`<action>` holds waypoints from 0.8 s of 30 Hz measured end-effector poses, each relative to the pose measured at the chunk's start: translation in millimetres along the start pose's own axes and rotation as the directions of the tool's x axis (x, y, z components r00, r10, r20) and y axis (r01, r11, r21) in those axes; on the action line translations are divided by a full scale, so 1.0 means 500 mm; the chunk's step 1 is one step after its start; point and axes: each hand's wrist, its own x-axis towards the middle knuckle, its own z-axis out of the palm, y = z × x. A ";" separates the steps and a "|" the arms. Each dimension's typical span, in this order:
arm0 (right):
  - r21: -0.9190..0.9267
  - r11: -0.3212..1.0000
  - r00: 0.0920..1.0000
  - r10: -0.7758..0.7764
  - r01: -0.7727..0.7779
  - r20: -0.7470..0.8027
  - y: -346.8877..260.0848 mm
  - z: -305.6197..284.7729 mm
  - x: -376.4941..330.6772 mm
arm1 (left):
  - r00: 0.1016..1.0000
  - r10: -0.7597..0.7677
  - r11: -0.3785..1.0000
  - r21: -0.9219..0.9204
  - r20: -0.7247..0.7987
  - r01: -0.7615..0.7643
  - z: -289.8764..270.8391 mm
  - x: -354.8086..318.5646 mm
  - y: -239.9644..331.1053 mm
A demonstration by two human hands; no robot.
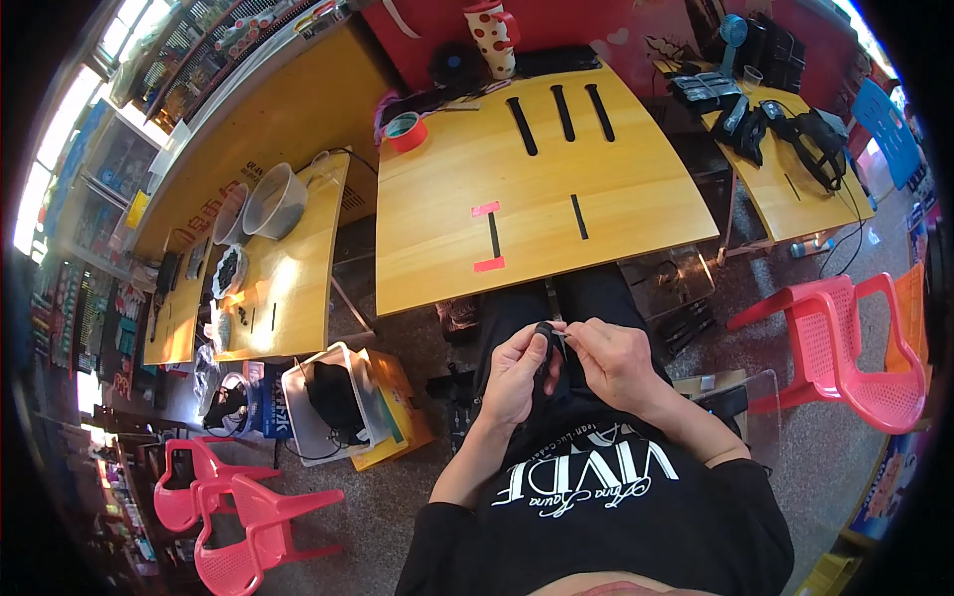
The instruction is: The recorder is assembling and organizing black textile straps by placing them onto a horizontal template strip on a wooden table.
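Over my lap, just in front of the table's near edge, both hands meet at a small black piece (544, 329). My left hand (512, 375) is closed on it, thumb on top. Its exact kind is too small to tell. Close beside it on the right, my right hand (608, 360) is closed in a pinch at the same piece. A thin pale bit shows at its fingertips, but I cannot make out what it is. Three black strips with rounded ends, among them a left strip (522, 126) and a right strip (599, 112), lie side by side on the yellow table (437, 209).
A red tape roll (405, 131) and a spotted tumbler (491, 40) stand at the table's back. Pink tape (488, 265) marks one dark slot. Side tables hold plastic tubs (275, 202) and black straps (815, 149). A pink chair (845, 343) and a bin (333, 402) flank me.
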 end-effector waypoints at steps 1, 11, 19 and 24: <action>0.001 1.000 1.000 0.001 -0.001 0.003 0.000 0.000 0.001 | 1.000 -0.001 1.000 -0.001 -0.002 0.001 0.000 0.001 0.000; -0.011 1.000 1.000 -0.009 0.009 0.012 -0.001 0.001 0.002 | 1.000 0.006 1.000 0.009 -0.008 -0.006 0.002 -0.001 -0.001; -0.074 0.995 0.998 -0.064 0.066 0.025 -0.006 -0.009 0.006 | 0.999 0.023 0.996 0.082 -0.024 -0.021 0.000 -0.006 0.004; -0.209 0.959 0.963 -0.140 0.190 0.229 0.010 -0.033 0.007 | 1.000 0.000 0.939 0.344 -0.012 0.004 -0.015 -0.009 0.028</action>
